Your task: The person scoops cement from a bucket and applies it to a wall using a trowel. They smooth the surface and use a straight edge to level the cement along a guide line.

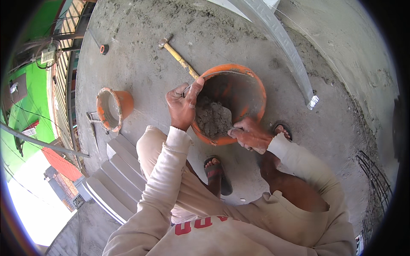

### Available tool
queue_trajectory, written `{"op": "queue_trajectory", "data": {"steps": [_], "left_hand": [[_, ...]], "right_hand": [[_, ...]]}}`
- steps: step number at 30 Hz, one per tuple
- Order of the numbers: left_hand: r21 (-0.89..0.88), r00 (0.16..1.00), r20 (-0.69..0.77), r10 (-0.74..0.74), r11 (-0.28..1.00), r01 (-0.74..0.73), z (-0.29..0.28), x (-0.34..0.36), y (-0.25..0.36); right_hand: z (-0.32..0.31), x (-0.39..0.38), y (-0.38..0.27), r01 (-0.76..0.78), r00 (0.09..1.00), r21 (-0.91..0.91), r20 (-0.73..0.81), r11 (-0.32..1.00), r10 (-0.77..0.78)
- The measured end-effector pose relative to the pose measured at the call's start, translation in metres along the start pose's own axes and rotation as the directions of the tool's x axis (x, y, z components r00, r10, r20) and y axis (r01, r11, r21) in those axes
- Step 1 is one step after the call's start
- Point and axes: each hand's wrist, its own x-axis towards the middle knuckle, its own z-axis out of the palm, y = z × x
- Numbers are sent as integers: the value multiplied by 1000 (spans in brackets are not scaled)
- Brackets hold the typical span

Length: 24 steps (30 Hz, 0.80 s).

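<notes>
A large orange bucket (261,91) stands in front of me, its inside coated with grey, and a heap of wet mortar (209,121) shows at its near left. My left hand (183,102) is closed at the bucket's left rim, with the thin wire handle (222,73) running from its fingers. At the near right rim, my right hand (253,135) is wrapped round the handle of a trowel. Mortar covers most of the trowel's blade, inside the bucket. Fingers hide most of the trowel's handle.
A yellow-handled hammer (181,59) lies beyond my left hand. Farther left are a small orange bucket (124,104), a hacksaw-like frame (92,121) and a tape roll (103,49). A metal channel (284,42) slants down from above. Grey slats (119,177) lie near my left leg; rebar (373,179) is at right.
</notes>
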Motion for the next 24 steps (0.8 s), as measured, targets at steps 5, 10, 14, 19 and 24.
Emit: {"op": "queue_trajectory", "data": {"steps": [5, 10, 14, 19, 24], "left_hand": [[-40, 998, 27, -57, 998, 58, 20, -4, 14], [-141, 998, -49, -35, 990, 28, 38, -8, 24], [-108, 999, -40, -8, 994, 3, 37, -8, 13], [-91, 997, -79, -7, 996, 0, 38, -6, 11], [-158, 997, -61, -51, 987, 40, 41, -4, 16]], "right_hand": [[-10, -60, -1, 81, 995, 252, 30, 964, -92], [-52, -146, 11, 180, 969, 112, -190, 977, -157], [-94, -230, 44, 110, 898, 132, -438, 985, -42], [-164, -263, 94, -94, 548, -297, -813, 950, -199], [-261, -212, 191, -699, 163, -691, -407, 186, -899]]}}
